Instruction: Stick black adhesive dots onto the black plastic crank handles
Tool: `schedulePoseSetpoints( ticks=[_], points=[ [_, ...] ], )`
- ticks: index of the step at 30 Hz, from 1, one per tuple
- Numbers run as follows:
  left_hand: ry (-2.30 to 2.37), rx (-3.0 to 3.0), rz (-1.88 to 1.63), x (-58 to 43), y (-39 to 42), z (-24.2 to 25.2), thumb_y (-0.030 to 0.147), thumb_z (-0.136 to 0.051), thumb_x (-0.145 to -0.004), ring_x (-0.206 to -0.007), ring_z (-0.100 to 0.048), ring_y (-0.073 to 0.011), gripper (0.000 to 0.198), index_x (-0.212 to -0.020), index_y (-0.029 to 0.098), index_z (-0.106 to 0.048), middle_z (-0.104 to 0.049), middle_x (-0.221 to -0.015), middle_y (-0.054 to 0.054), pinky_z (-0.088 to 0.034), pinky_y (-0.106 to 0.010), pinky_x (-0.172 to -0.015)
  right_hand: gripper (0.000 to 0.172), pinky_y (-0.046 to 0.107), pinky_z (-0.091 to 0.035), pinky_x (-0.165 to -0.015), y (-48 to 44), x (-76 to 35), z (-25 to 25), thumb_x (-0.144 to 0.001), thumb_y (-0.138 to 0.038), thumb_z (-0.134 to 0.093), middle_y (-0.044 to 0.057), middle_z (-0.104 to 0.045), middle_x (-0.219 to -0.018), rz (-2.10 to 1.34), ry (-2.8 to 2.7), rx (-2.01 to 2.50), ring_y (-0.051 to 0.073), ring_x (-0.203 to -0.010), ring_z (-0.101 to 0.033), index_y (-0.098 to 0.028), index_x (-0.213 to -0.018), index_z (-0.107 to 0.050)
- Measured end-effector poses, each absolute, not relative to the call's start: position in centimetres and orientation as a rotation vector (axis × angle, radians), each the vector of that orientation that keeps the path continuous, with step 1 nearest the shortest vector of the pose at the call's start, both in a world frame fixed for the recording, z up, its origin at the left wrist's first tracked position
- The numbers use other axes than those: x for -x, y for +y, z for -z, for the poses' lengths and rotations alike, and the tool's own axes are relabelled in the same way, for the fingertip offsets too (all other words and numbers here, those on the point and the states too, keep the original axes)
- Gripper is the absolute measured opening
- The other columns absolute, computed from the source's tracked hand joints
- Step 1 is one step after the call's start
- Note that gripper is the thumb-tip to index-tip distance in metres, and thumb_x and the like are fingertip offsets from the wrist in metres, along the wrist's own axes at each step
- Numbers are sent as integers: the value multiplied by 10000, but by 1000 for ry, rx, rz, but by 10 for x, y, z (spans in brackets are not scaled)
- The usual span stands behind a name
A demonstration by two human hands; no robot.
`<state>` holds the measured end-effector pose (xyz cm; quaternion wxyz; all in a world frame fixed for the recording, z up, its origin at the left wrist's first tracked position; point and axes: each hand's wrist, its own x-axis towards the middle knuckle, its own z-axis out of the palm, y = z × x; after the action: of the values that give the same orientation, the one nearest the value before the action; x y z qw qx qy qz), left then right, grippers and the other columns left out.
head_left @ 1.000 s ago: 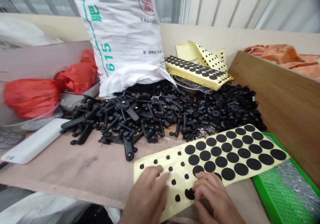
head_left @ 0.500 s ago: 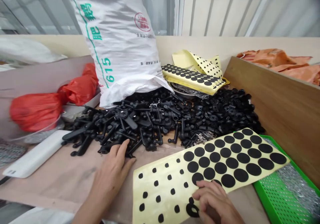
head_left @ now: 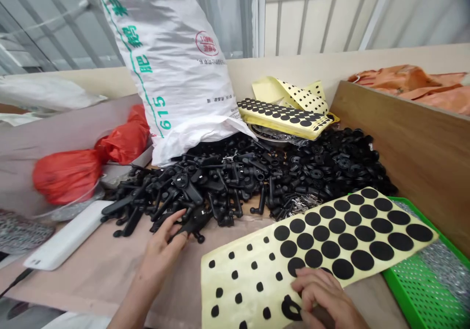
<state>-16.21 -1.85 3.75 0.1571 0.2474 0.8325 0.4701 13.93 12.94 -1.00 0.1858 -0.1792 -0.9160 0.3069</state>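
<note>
A light, stiff black plastic handle [head_left: 194, 223] is pinched in the left hand's [head_left: 159, 253] half-closed fingers [head_left: 175, 223]. On the limp yellow backing sheet [head_left: 244, 270] nearby, whether the right hand's [head_left: 323, 294] curled fingers [head_left: 312, 282] grip cannot be told.

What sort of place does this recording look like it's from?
Probably a small workshop doing manual parts work: a heap of black plastic handles and fittings spills across the bench, beside a sheet of black adhesive dots on yellow backing and a green perforated tray.
</note>
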Motion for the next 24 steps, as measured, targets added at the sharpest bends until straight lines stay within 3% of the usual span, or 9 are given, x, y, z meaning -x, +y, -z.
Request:
schedulePoseSetpoints(
  ticks=[2,5,12,20,24],
  points=[
    [2140,-614,-1526,156,-12,-41,338,-577,-729,-594,-549,-175,624,-1290,117,-418,-597,-635,22,-431,-281,-613,201,384,-530,-827,131,-138,6,-694,-42,-558,29,-712,-914,-940,-2517,508,265,-975,-651,-242,-689,-569],
    [1938,-605,-1523,145,-2,-45,316,-627,-738,-558,-504,-134,576,-1251,142,-430,-566,-613,51,-396,-258,-614,151,346,-519,-811,132,-138,-2,-708,-93,-566,60,-706,-939,-1148,-2322,634,261,-957,-648,-231,-648,-578],
    [1441,-623,-1316,98,35,-47,231,-620,-676,-565,-560,-120,573,-1217,198,-435,-651,-862,-12,-403,-256,-588,175,377,-478,-795,141,-141,-19,-706,-331,-657,100,-661,-1033,-1790,-1670,916,276,-949,-604,-202,-617,-579],
    [1268,-660,-1033,49,52,-36,259,-571,-623,-409,-504,-74,512,-1122,154,-526,-670,-858,-44,-344,-217,-448,168,342,-399,-830,143,-133,-25,-666,-279,-667,80,-629,-1012,-2102,-1383,812,246,-975,-545,-183,-603,-544],
    [1240,-641,-1006,45,49,-35,284,-553,-628,-412,-507,-78,500,-1112,159,-561,-676,-886,-44,-376,-228,-457,152,321,-400,-795,141,-126,-24,-665,-264,-663,76,-617,-994,-2134,-1378,809,232,-929,-551,-179,-609,-550]
  ],
)
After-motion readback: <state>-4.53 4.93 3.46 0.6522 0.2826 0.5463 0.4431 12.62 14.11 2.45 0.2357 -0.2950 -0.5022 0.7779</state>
